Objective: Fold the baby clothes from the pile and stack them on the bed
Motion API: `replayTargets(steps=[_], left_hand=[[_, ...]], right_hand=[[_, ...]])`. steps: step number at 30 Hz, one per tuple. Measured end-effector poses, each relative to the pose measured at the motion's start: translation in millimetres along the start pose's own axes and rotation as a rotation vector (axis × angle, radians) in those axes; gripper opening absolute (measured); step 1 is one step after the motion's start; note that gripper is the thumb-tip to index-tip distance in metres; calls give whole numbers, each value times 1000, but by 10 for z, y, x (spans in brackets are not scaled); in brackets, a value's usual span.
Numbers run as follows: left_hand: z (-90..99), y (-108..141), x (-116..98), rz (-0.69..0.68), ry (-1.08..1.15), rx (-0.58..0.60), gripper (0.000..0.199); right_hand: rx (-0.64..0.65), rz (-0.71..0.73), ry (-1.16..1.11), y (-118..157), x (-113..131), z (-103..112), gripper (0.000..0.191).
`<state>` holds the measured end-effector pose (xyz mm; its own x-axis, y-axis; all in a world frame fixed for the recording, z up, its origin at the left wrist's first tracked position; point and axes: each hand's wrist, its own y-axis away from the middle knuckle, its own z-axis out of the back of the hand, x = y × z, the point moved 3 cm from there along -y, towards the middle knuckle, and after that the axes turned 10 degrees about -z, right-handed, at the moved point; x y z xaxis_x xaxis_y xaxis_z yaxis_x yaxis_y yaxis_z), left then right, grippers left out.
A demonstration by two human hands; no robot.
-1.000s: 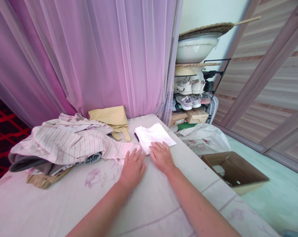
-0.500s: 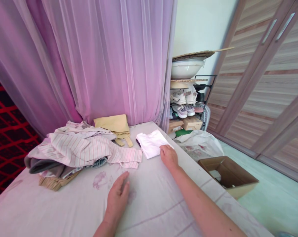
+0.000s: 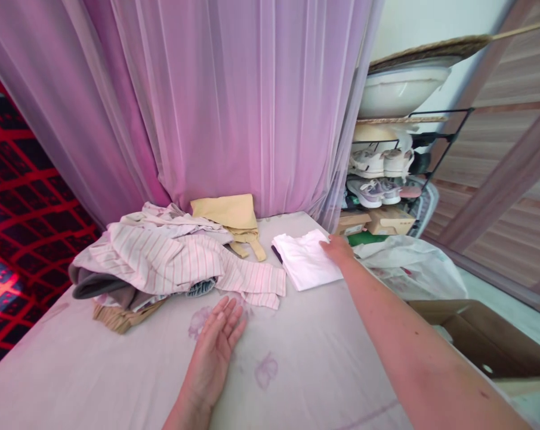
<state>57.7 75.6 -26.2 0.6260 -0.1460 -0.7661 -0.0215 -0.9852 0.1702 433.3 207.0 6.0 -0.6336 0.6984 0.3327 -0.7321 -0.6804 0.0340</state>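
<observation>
A folded white garment (image 3: pixel 303 260) lies on the bed (image 3: pixel 296 358), with a dark edge showing under its left side. My right hand (image 3: pixel 338 248) rests at its right edge, fingertips on the cloth; whether they pinch it is not clear. My left hand (image 3: pixel 220 334) is over the bed, palm turned up and fingers spread, holding nothing. Just beyond it a pink striped garment (image 3: pixel 162 263) tops a loose clothes pile, its sleeve stretching right. Behind the sleeve is a folded yellow garment (image 3: pixel 229 212) with straps.
A purple curtain (image 3: pixel 252 107) hangs behind the bed. To the right stand a shoe rack (image 3: pixel 449 140) with a white basin (image 3: pixel 399 89) on top, a plastic bag (image 3: pixel 417 269) and an open cardboard box (image 3: pixel 497 340) beside the bed.
My right hand has moved from the near right corner of the white garment to farther up its right edge. My left hand has turned palm up, fingers spread. The view has shifted.
</observation>
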Motion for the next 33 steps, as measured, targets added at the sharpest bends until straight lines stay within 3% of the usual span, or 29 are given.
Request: replayTargets(steps=[6, 16, 24, 26, 28, 30, 33], left_hand=[[47, -40, -25, 95, 176, 7, 31], [68, -44, -2, 106, 180, 32, 30], [46, -33, -17, 100, 151, 37, 30], [46, -36, -13, 97, 147, 43, 30], [49, -40, -9, 92, 139, 54, 31], [52, -43, -6, 88, 137, 63, 31], [51, -41, -8, 89, 143, 66, 31]], right_hand=[[3, 12, 3, -48, -13, -26, 30], [-253, 39, -136, 92, 21, -28, 40], [-184, 16, -89, 106, 44, -86, 43], [-257, 106, -63, 230, 124, -40, 45], [-291, 290, -31, 415, 284, -16, 38], [-203, 467, 4, 615, 482, -55, 32], [-94, 535, 75, 839, 738, -153, 34]])
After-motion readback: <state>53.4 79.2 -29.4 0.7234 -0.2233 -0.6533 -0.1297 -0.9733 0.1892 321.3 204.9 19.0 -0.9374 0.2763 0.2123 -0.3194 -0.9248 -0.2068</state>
